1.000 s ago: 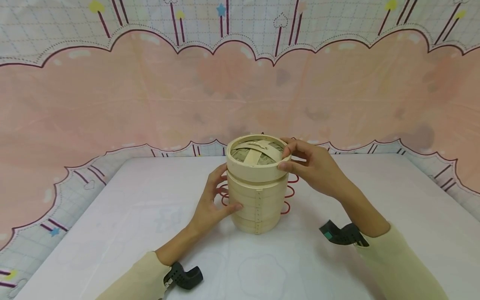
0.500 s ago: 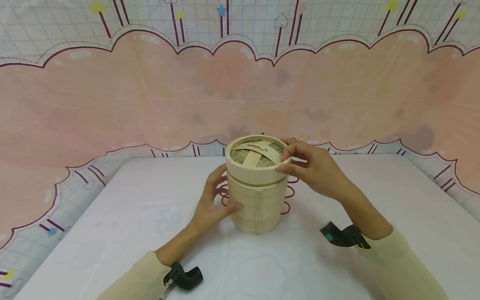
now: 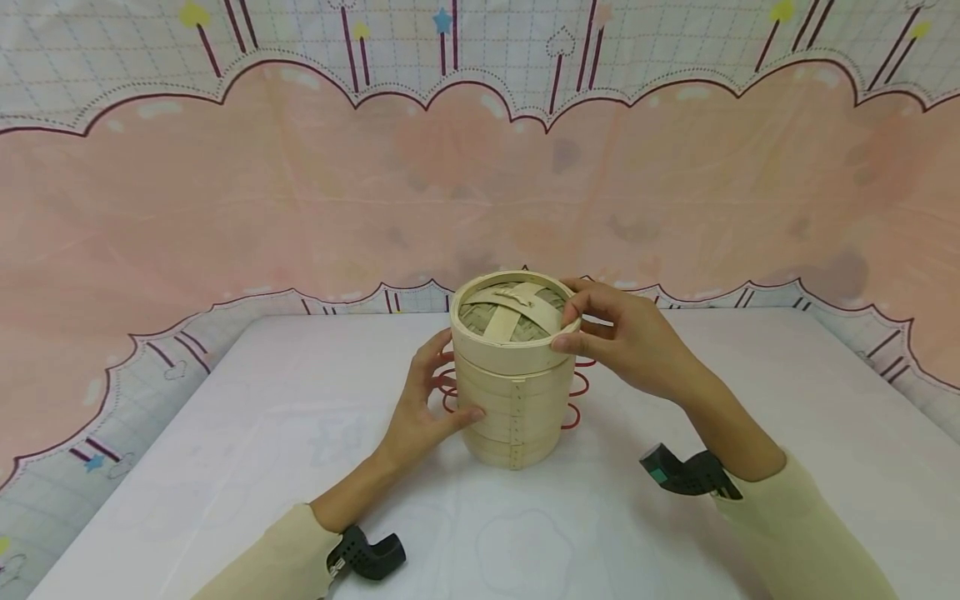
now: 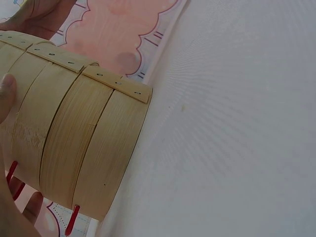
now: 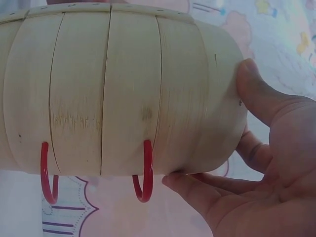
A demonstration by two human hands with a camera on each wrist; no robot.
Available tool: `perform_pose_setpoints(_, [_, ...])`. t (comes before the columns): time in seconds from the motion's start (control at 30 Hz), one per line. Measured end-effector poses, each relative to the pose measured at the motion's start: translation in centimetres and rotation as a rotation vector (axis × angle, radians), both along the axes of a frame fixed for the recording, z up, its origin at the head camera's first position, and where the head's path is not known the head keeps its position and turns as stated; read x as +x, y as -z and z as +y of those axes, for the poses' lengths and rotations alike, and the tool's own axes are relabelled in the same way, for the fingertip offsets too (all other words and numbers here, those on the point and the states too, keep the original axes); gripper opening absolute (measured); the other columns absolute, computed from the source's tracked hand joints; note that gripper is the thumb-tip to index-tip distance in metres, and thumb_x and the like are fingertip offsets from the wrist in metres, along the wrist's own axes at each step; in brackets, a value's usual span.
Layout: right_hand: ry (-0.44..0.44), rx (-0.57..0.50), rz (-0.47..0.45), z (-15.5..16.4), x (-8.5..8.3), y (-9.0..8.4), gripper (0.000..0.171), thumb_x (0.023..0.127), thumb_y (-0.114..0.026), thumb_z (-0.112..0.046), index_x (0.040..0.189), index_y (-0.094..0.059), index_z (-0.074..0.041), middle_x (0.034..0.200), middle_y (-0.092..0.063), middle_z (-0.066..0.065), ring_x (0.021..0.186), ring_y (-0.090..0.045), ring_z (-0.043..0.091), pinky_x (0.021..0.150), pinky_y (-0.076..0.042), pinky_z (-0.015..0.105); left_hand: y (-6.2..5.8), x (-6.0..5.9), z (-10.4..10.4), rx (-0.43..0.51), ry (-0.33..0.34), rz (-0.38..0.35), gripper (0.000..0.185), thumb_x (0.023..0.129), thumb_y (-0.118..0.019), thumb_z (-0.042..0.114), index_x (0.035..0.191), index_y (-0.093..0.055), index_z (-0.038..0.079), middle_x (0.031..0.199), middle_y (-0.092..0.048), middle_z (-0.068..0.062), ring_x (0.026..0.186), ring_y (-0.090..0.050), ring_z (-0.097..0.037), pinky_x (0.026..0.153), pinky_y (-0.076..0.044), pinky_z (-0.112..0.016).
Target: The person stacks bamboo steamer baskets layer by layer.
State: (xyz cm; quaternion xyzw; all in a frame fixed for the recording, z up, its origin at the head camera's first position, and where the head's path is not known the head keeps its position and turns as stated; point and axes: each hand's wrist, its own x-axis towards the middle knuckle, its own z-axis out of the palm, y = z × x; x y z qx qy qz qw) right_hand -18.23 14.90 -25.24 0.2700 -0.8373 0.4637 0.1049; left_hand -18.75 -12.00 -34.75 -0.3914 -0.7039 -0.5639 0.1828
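A round, stacked bamboo steamer point(image 3: 513, 417) stands upright on the white table in the head view. Its woven, domed lid point(image 3: 517, 304) sits on top, crossed by flat bamboo strips. My left hand point(image 3: 423, 404) grips the left side of the stack, thumb in front and fingers reaching round the back. At the lid's right edge, my right hand point(image 3: 633, 337) pinches the rim between thumb and fingers. Red loops point(image 5: 148, 170) stick out from the tiers in the right wrist view. The left wrist view shows the stapled seam point(image 4: 116, 83) and the base at the tabletop.
The white tabletop point(image 3: 300, 450) spreads out around the steamer. Behind it hangs a pink and white printed cloth point(image 3: 337, 200). Black wrist cameras point(image 3: 371, 556) are strapped at both sleeves.
The lid has turned slightly and settled lower, and the gap beneath its rim has narrowed. My right hand has shifted a little left and down with it; my left hand stays in place.
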Motion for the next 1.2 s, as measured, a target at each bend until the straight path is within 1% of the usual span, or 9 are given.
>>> perform_pose_setpoints(0.2, [0.005,0.021,-0.017,0.0,0.2,-0.2,0.023,0.081,-0.077,-0.02,0.091,-0.058,-0.011,0.14,-0.047,0.005,0.126,-0.047,0.023,0.097,-0.044,0.037,0.0,0.0,0.0,0.001,0.0,0.002,0.09,0.073,-0.079,-0.005,0.141,-0.02,-0.003,0.147,-0.024,-0.026,0.121,-0.039,-0.043,0.083,-0.043,-0.059])
perform_pose_setpoints(0.4, [-0.018,0.03,-0.034,0.1,0.2,-0.3,0.024,0.082,-0.077,-0.02,0.092,-0.058,-0.01,0.142,-0.044,0.005,0.129,-0.043,0.024,0.098,-0.043,0.036,0.0,0.0,0.0,0.001,-0.008,0.008,0.09,0.072,-0.079,-0.006,0.14,-0.021,-0.003,0.146,-0.025,-0.025,0.12,-0.04,-0.043,0.082,-0.043,-0.059])
perform_pose_setpoints(0.57, [-0.032,0.034,-0.038,0.1,0.1,-0.4,0.024,0.083,-0.076,-0.022,0.094,-0.057,-0.011,0.142,-0.044,0.005,0.127,-0.045,0.024,0.097,-0.044,0.035,0.1,-0.1,0.0,0.005,-0.009,0.017,0.089,0.073,-0.079,-0.004,0.14,-0.021,-0.004,0.147,-0.026,-0.022,0.12,-0.04,-0.043,0.082,-0.043,-0.06])
perform_pose_setpoints(0.7, [-0.031,0.04,-0.054,0.1,0.2,-0.3,0.026,0.083,-0.075,-0.025,0.095,-0.056,-0.012,0.144,-0.042,0.004,0.123,-0.05,0.026,0.089,-0.05,0.032,0.1,-0.1,-0.1,-0.001,-0.014,0.018,0.088,0.075,-0.079,0.002,0.14,-0.021,-0.004,0.146,-0.026,-0.023,0.12,-0.041,-0.042,0.082,-0.044,-0.059])
perform_pose_setpoints(0.83, [-0.015,0.057,-0.089,0.0,0.6,-0.2,0.028,0.085,-0.073,-0.025,0.101,-0.055,-0.011,0.144,-0.042,0.006,0.119,-0.054,0.03,0.08,-0.054,0.032,0.0,0.1,-0.4,-0.018,-0.03,-0.016,0.09,0.075,-0.079,0.0,0.142,-0.02,-0.002,0.146,-0.026,-0.021,0.122,-0.042,-0.04,0.085,-0.044,-0.057])
perform_pose_setpoints(0.93, [-0.009,0.075,-0.069,0.1,0.8,-0.3,0.029,0.088,-0.071,-0.025,0.108,-0.054,-0.011,0.143,-0.043,0.007,0.12,-0.053,0.03,0.085,-0.053,0.035,-0.2,0.3,-0.7,-0.022,-0.04,-0.051,0.092,0.073,-0.08,-0.004,0.144,-0.021,-0.001,0.146,-0.026,-0.019,0.122,-0.043,-0.037,0.087,-0.044,-0.055])
perform_pose_setpoints(1.03, [-0.005,0.085,-0.033,0.2,1.1,-0.5,0.032,0.091,-0.067,-0.025,0.116,-0.052,-0.011,0.144,-0.043,0.006,0.123,-0.05,0.03,0.09,-0.05,0.039,-0.6,0.6,-0.9,-0.01,-0.044,-0.089,0.092,0.073,-0.079,-0.005,0.145,-0.023,0.0,0.144,-0.03,-0.016,0.12,-0.044,-0.034,0.089,-0.044,-0.053])
perform_pose_setpoints(1.1, [0.001,0.08,-0.01,0.4,1.2,-0.6,0.034,0.092,-0.065,-0.024,0.119,-0.051,-0.01,0.145,-0.043,0.007,0.125,-0.049,0.03,0.092,-0.048,0.041,-1.0,0.7,-1.1,-0.003,-0.049,-0.114,0.09,0.074,-0.078,-0.005,0.145,-0.024,0.001,0.144,-0.032,-0.014,0.12,-0.045,-0.033,0.089,-0.044,-0.054])
perform_pose_setpoints(1.2, [0.021,0.08,0.018,0.7,1.2,-0.5,0.034,0.094,-0.063,-0.023,0.121,-0.049,-0.008,0.143,-0.044,0.006,0.126,-0.047,0.03,0.094,-0.046,0.042,-1.7,1.0,-1.3,-0.008,-0.081,-0.149,0.085,0.076,-0.075,-0.006,0.146,-0.027,0.002,0.147,-0.032,-0.012,0.123,-0.044,-0.034,0.091,-0.043,-0.056])
